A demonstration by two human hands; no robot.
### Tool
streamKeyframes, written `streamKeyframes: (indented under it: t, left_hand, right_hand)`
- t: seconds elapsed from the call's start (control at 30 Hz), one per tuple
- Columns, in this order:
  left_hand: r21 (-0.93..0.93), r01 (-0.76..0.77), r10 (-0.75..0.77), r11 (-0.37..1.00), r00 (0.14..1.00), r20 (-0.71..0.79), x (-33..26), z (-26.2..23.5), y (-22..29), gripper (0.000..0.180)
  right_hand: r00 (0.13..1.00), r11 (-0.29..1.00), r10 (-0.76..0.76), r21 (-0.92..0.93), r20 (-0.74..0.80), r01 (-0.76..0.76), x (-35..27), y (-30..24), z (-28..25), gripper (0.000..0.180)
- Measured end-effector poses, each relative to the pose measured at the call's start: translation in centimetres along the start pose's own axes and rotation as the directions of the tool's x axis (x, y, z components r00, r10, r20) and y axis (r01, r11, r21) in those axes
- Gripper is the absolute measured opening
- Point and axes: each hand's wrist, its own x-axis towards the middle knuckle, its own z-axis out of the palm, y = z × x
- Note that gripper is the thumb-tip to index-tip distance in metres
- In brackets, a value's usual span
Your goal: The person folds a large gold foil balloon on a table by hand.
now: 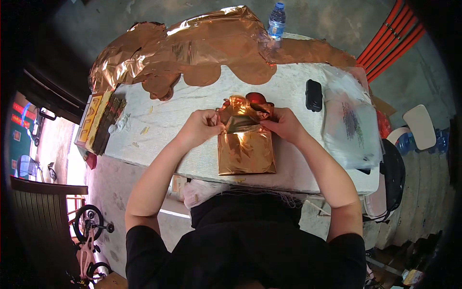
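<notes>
Head: hands (202, 126) pinch foil (245, 144) (copper).

Water bottle (276, 20) at far edge, black box (314, 95), clear plastic bags (351, 127) (possibly stacked), small bicycle (89, 241) below

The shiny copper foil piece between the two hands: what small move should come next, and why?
Probably press the raised top flap flat: the left hand and right hand pinch the crumpled upper edge of the shiny copper foil piece, while its lower part already lies smooth.
</notes>
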Motion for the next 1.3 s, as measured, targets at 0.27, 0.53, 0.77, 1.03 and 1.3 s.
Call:
streamKeyframes:
  t: [0.27, 0.53, 0.77, 1.03, 1.3]
  left_hand:
    - [-0.144, 0.047, -0.046, 0.988, 0.999, 0.012, 0.3, 1.0, -0.1, 0.013]
    - [0.247, -0.219, 0.246, 0.944, 0.966, -0.082, -1.1, 1.3, 1.2, 0.014]
    - [0.644, -0.520, 0.635, 0.561, 0.770, 0.068, -1.6, 1.0, 2.1, 0.027]
    - [0.674, -0.664, 0.736, 0.324, 0.624, 0.261, -1.8, 0.5, 1.4, 0.013]
    - [0.665, -0.687, 0.657, 0.293, 0.650, 0.382, -2.1, 0.0, 2.2, 0.013]
  right_hand:
    - [0.990, 0.960, 0.144, -0.244, 0.005, -0.138, -0.1, -1.8, -0.3, 0.027]
    - [0.832, 0.611, -0.510, -0.588, 0.220, 0.530, -0.9, -1.3, 0.0, 0.029]
    - [0.707, 0.190, -0.536, -0.750, 0.462, 0.633, -1.4, -1.9, 0.1, 0.025]
    - [0.625, -0.024, -0.531, -0.748, 0.571, 0.663, -1.7, -2.8, 0.5, 0.023]
    - [0.703, -0.109, -0.380, -0.784, 0.601, 0.612, -2.8, -3.5, 0.9, 0.025]
